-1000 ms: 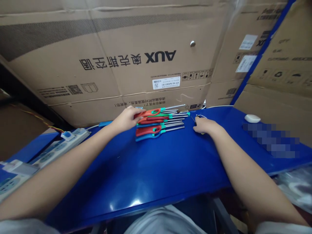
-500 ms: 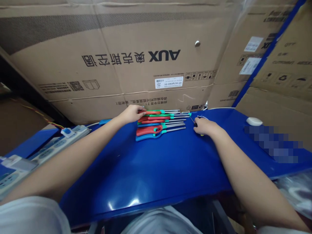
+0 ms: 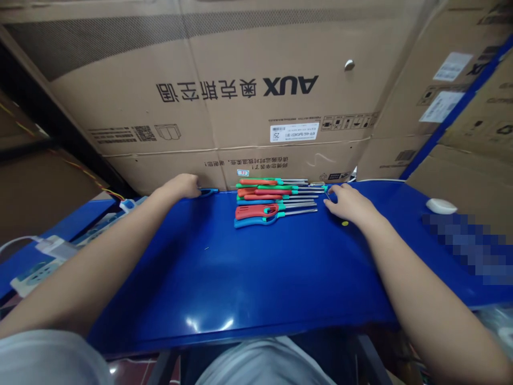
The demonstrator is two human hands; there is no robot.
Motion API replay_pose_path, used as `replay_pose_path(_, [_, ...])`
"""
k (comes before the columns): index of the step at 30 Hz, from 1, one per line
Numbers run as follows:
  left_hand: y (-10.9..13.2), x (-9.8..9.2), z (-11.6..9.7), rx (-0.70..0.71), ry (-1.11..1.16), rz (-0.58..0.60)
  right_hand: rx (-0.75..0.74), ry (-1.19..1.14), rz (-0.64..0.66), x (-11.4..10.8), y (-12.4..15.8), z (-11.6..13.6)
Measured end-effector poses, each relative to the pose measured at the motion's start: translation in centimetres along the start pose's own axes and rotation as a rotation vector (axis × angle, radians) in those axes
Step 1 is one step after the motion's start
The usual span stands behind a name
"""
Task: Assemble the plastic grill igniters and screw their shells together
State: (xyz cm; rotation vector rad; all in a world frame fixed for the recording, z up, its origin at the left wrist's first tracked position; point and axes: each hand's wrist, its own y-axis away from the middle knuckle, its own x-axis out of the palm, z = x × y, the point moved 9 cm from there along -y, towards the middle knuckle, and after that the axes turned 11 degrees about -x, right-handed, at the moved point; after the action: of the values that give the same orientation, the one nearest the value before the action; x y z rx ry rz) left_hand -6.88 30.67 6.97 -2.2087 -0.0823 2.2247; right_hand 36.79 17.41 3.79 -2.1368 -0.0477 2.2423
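Observation:
Several screwdrivers (image 3: 272, 199) with red, green and blue handles lie in a tidy row at the back of the blue table (image 3: 248, 278), shafts pointing right. My left hand (image 3: 180, 186) rests to the left of them, fingers closed on a blue-handled tool (image 3: 208, 191) that pokes out toward the row. My right hand (image 3: 348, 205) lies on the table just right of the shaft tips, fingers curled, touching a thin dark tool there. A small yellow dot (image 3: 344, 223) sits by its wrist.
Large cardboard boxes (image 3: 256, 96) stand directly behind the table. A white power strip (image 3: 44, 256) with a cable lies at the far left. A white mouse (image 3: 441, 205) sits at the right, beside a blurred patch. My knees show under the front edge.
My left hand left the handles of the screwdriver row and moved left to the blue-handled tool. The right hand shifted slightly and uncovered the yellow dot. The view swung a little left.

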Motion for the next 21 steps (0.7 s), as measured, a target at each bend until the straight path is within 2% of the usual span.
replay_pose_path(2, [0.0, 1.2, 1.5, -0.029, -0.049, 0.027, -0.015, -0.018, -0.029, -0.2, -0.1, 0.3])
replay_pose_path(5, [0.0, 2.5, 2.6, -0.010, -0.075, 0.054, -0.035, -0.040, -0.054, -0.3, -0.2, 0.7])
replay_pose_path(10, [-0.4, 2.9, 3.2, 0.057, -0.058, 0.068, -0.058, -0.063, -0.082, -0.2, -0.2, 1.2])
replay_pose_path(13, [0.0, 2.6, 3.3, 0.088, -0.044, 0.100, -0.084, -0.059, -0.099, -0.2, -0.2, 1.4])
replay_pose_path(16, [1.4, 1.9, 3.1, 0.136, -0.012, 0.142, -0.096, -0.073, -0.136, -0.6, -0.1, 1.4])
replay_pose_path(18, [2.6, 0.9, 2.8, 0.175, 0.024, 0.130, -0.108, -0.109, -0.197, -1.4, 0.0, 1.5])
replay_pose_path(21, [4.7, -1.4, 2.2, 0.186, 0.070, 0.073, -0.185, -0.228, -0.358, -3.1, 0.4, 2.4])
